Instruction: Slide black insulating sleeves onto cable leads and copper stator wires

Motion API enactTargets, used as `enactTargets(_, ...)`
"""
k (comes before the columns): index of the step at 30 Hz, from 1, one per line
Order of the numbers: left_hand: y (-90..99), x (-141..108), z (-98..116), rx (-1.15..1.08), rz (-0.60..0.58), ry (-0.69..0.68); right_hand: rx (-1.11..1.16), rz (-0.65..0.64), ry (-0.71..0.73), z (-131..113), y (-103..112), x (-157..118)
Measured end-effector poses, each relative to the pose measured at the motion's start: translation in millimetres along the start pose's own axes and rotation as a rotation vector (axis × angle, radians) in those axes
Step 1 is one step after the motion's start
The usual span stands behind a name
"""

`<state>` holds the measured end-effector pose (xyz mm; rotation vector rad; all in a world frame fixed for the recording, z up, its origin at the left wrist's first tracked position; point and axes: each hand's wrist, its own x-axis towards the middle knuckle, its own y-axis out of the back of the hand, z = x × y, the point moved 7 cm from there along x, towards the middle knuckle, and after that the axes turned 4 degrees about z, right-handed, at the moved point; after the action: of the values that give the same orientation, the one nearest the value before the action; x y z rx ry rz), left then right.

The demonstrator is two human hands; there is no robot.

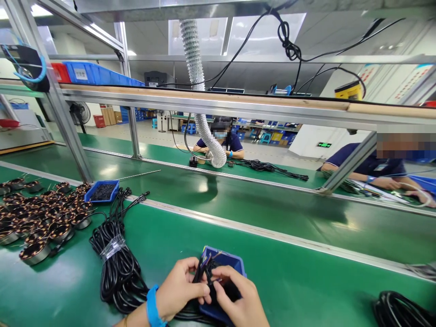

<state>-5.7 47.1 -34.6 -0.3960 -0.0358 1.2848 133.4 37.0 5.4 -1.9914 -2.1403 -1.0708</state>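
Note:
My left hand (182, 284), with a blue band on the wrist, is closed around the ends of several black cables (200, 268). Beside it my right hand (240, 295) has thumb and forefinger pinched near a cable end; what they grip is too small to make out. Both hands are over a dark blue bin (235, 261), whose dark contents are mostly hidden. To the left lies a bundle of black cables (116, 272), bound with clear wrap, and its lower strands run under my left forearm.
Many copper-wound metal rings (37, 252) cover the bench's left side. A small blue tray (102, 191) of black pieces stands behind the bundle. Another cable coil (402, 311) lies at lower right. A metal frame and flexible duct (204, 113) rise ahead. Two people sit across the line.

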Motion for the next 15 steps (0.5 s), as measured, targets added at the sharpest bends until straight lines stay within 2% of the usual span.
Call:
enactTargets(4, 7.5, 3.4, 7.6, -0.048, 0.055, -0.052, 0.23, -0.285, 0.021, -13.3, 5.5, 2.5)
enactTargets(6, 9.6, 5.9, 8.2, -0.087, 0.066, -0.034, 0.202, -0.291, 0.002, -8.2, 10.5, 5.6)
enactTargets(9, 8.7, 8.1, 8.8, -0.118, 0.043, -0.037, -0.239, -0.153, -0.068, 16.8, 9.2, 8.4)
enactTargets(11, 7.7, 8.4, 8.3, -0.118, 0.035, -0.046, -0.51, -0.182, -0.001, 26.8, -8.7, 4.9)
enactTargets(13, 6.1, 8.1, 6.1, -0.095, 0.028, -0.039, -0.654, -0.19, 0.088, 31.5, -25.9, 0.8)
enactTargets(15, 4.8, 7.8, 3.1, -0.059, 0.029, -0.016, -0.713, -0.147, 0.127, 33.4, -32.5, -1.3)
